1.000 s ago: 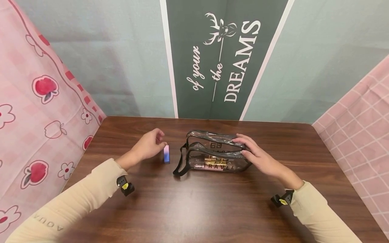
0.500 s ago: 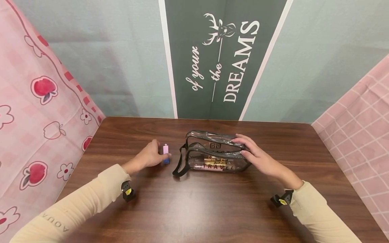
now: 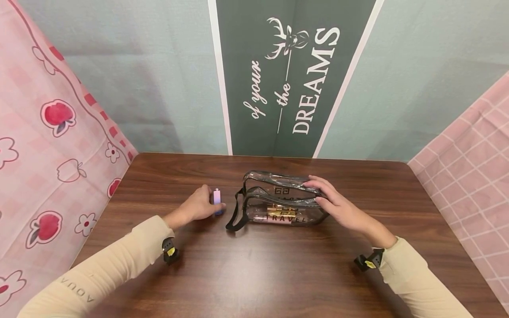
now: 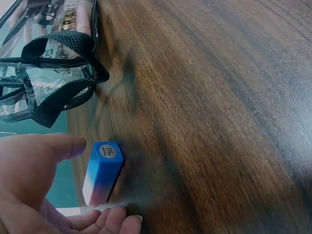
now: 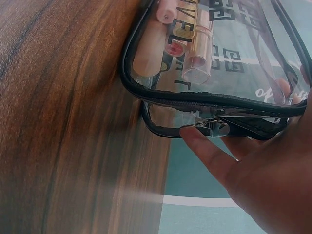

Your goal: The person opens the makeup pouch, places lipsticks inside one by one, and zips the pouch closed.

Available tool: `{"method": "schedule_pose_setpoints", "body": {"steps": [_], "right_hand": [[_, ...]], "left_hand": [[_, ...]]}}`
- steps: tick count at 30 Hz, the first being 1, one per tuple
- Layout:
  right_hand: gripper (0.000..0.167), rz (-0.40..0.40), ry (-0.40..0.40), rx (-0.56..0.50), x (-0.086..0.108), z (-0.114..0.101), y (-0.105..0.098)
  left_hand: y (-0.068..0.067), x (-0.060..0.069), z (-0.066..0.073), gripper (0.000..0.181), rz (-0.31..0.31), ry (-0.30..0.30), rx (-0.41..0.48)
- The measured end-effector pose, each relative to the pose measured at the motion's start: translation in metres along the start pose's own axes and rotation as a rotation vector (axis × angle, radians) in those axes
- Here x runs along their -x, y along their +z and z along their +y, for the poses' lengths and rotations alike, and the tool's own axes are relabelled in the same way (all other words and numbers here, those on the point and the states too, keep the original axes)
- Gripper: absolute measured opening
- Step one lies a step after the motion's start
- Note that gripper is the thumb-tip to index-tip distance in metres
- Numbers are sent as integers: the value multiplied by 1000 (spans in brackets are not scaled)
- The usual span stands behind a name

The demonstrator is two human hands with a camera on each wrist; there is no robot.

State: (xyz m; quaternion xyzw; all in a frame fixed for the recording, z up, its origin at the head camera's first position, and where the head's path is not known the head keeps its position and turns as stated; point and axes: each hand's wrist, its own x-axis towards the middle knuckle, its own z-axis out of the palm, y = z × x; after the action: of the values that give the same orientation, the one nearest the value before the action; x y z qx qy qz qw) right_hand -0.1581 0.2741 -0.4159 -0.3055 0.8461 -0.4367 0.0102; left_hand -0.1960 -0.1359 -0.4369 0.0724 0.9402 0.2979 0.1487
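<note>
A small square lipstick tube [image 3: 216,195], fading from pink to blue, lies on the wooden table. In the left wrist view a round label shows on the blue end of the lipstick tube [image 4: 108,151]. My left hand [image 3: 200,205] reaches around it, thumb on one side and fingers on the other; a gap shows between thumb and tube. To the right lies a clear travel bag [image 3: 254,199] with black trim, its top unzipped. My right hand [image 3: 339,206] pinches its right end near the zipper, thumb in front and fingers behind.
Inside the bag are several cosmetic tubes [image 5: 197,58], pink and gold. A black strap loop [image 3: 235,223] sticks out from the bag's left end, close to my left hand. Behind the wooden table [image 3: 246,269] hangs a printed cloth [image 3: 278,145].
My left hand has come down and slightly nearer, from above the lipstick tube's top to beside it. The right hand and the bag have stayed in place.
</note>
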Motion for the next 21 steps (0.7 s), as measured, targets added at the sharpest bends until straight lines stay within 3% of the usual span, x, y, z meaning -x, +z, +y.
{"method": "schedule_pose_setpoints", "body": {"steps": [11,21], "right_hand": [[42,1,-4,-2,0,1,1],[42,-1,-4,-2,0,0,1]], "left_hand": [[2,-2,1,51,-31,14,-32],[2,-3,0,39,-4,68,-89]]}}
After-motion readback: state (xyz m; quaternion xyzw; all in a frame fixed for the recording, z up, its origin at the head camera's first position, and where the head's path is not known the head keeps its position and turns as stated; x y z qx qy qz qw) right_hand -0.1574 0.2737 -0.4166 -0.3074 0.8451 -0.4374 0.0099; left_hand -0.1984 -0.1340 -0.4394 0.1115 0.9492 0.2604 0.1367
